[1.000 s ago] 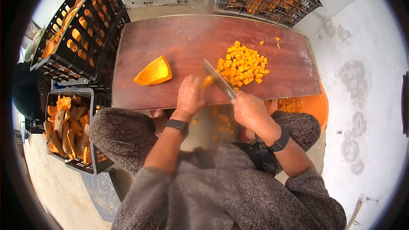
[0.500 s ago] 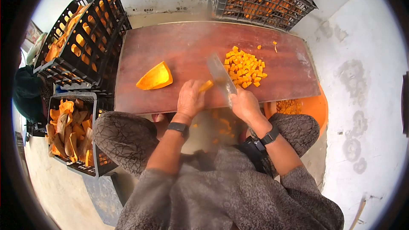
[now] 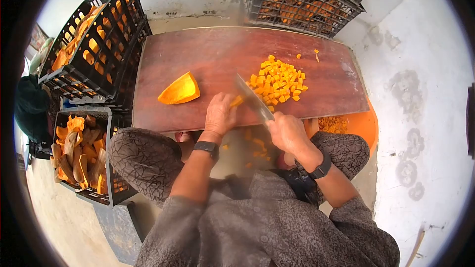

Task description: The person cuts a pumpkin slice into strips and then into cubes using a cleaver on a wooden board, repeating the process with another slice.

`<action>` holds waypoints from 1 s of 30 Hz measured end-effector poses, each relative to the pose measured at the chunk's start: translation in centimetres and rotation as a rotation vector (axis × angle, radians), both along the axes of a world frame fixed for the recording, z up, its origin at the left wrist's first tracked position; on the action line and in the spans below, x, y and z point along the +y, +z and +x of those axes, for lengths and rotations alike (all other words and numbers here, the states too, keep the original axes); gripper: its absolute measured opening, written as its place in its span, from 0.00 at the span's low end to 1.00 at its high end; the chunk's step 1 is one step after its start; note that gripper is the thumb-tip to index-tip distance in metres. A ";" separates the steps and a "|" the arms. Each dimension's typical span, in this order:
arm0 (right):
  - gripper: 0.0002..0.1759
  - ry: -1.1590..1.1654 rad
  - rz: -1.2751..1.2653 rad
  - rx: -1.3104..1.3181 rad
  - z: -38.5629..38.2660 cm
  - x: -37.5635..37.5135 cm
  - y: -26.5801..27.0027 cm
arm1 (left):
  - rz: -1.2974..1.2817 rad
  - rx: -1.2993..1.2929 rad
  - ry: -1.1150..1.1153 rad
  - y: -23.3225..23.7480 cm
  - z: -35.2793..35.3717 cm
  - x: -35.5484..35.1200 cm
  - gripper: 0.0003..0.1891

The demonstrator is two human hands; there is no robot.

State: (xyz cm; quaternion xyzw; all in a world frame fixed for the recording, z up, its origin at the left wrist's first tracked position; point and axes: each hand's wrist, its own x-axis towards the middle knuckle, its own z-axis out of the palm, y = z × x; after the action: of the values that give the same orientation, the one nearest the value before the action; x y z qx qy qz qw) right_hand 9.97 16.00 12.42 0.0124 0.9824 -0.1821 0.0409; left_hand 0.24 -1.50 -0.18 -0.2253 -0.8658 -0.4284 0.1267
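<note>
The right hand (image 3: 288, 131) has its grip clamped on the handle of a cleaver (image 3: 253, 98). The blade angles down onto a squash strip (image 3: 237, 101), which the left hand (image 3: 220, 113) pins in a closed grip near the front edge of the tabletop (image 3: 208, 52). Diced cubes (image 3: 276, 81) lie just beyond the blade. A squash wedge (image 3: 179, 89) sits apart to the left.

Reddish wooden board (image 3: 198, 54), orange squash wedge (image 3: 179, 89) at left, diced cube pile (image 3: 274, 81) at right

Left hand (image 3: 220, 113) curled palm-down; right hand (image 3: 287, 131) clenched in a grip.
</note>
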 end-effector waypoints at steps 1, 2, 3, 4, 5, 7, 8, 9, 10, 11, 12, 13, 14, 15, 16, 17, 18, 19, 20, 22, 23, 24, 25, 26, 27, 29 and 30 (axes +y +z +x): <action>0.13 0.000 0.006 -0.019 0.1 0.0 0.2 | 0.003 -0.008 -0.002 0.0 0.0 0.0 0.16; 0.13 0.000 0.007 -0.019 0.1 -0.1 0.3 | 0.004 -0.008 -0.002 0.0 0.0 0.0 0.16; 0.13 0.004 0.020 -0.025 0.1 -0.1 0.4 | -0.001 -0.016 0.001 0.0 0.0 0.0 0.16; 0.12 0.007 0.033 -0.032 0.1 -0.1 0.5 | -0.007 -0.025 0.004 0.0 0.0 0.0 0.16; 0.12 0.007 0.033 -0.033 0.1 -0.2 0.7 | -0.007 -0.026 0.004 0.0 0.0 0.0 0.16; 0.12 0.028 0.034 -0.039 0.1 -0.3 0.9 | -0.001 -0.028 -0.006 0.1 0.0 0.0 0.17; 0.12 0.027 0.035 -0.041 0.0 -0.4 0.8 | 0.000 -0.030 -0.006 0.1 0.0 0.0 0.17; 0.12 0.039 0.041 -0.043 -0.1 -0.4 0.6 | 0.000 -0.027 -0.006 0.1 -0.1 0.0 0.17; 0.11 0.051 0.047 -0.043 -0.1 -0.5 0.5 | 0.001 -0.023 -0.006 0.1 -0.1 0.0 0.17; 0.11 0.051 0.047 -0.044 -0.3 -0.6 0.4 | 0.000 -0.024 -0.006 0.1 -0.1 0.0 0.17; 0.11 0.032 0.060 -0.079 -0.5 -0.8 0.4 | -0.009 -0.006 -0.005 0.1 -0.1 0.0 0.16; 0.10 0.013 0.072 -0.114 -0.7 -1.0 0.3 | -0.018 0.011 -0.005 0.1 -0.1 0.0 0.15; 0.10 0.008 0.070 -0.119 -0.9 -0.8 -0.3 | -0.020 0.007 -0.011 0.1 -0.1 0.1 0.15; 0.10 0.030 0.057 -0.096 -1.4 -0.7 -1.5 | -0.035 0.000 -0.014 0.2 -0.1 0.1 0.15; 0.09 0.054 0.044 -0.070 -1.9 -0.7 -2.3 | -0.050 -0.005 -0.016 0.2 -0.2 0.0 0.15; 0.09 0.054 0.042 -0.068 -2.3 -0.9 -2.9 | -0.052 -0.003 -0.015 0.2 -0.3 0.0 0.15; 0.08 0.031 0.047 -0.013 -2.7 -1.4 -3.4 | -0.050 0.001 -0.014 0.0 -0.3 -0.1 0.15; 0.07 0.006 0.050 0.041 -3.0 -1.7 -3.7 | -0.048 0.005 -0.015 -0.3 -0.2 -0.1 0.15; 0.07 0.006 0.047 0.042 -3.2 -1.9 -3.8 | -0.052 0.006 -0.015 -0.4 -0.2 -0.1 0.15; 0.08 -0.038 0.020 0.069 -3.7 -2.2 -3.8 | -0.029 0.017 -0.025 -0.3 -0.2 -0.1 0.18; 0.08 -0.036 0.018 0.071 -4.0 -2.0 -3.9 | -0.032 0.020 -0.023 -0.2 -0.1 -0.1 0.18; 0.10 -0.070 -0.041 0.029 -4.3 -1.4 -4.0 | -0.007 0.018 -0.044 0.1 0.0 0.0 0.18; 0.14 -0.104 -0.099 -0.014 -4.4 -0.9 -4.0 | 0.018 0.017 -0.064 0.4 0.0 0.0 0.17; 0.14 -0.101 -0.098 -0.011 -4.3 -0.5 -3.9 | 0.019 0.019 -0.061 0.3 0.0 0.0 0.17; 0.14 -0.118 -0.152 -0.029 -4.2 -0.1 -3.7 | 0.025 0.055 -0.064 0.3 0.0 0.1 0.16; 0.15 -0.135 -0.203 -0.045 -3.9 0.3 -3.3 | 0.034 0.092 -0.066 0.2 -0.1 0.3 0.16; 0.16 -0.121 -0.197 0.001 -3.5 0.2 -3.1 | 0.022 0.091 -0.056 0.3 0.0 0.3 0.15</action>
State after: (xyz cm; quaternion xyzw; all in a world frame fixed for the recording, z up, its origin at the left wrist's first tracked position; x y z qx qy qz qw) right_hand 6.45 16.24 9.37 0.0677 0.9571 -0.2800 0.0304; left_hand 0.20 -1.17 0.14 -0.2671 -0.8477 -0.4309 0.1563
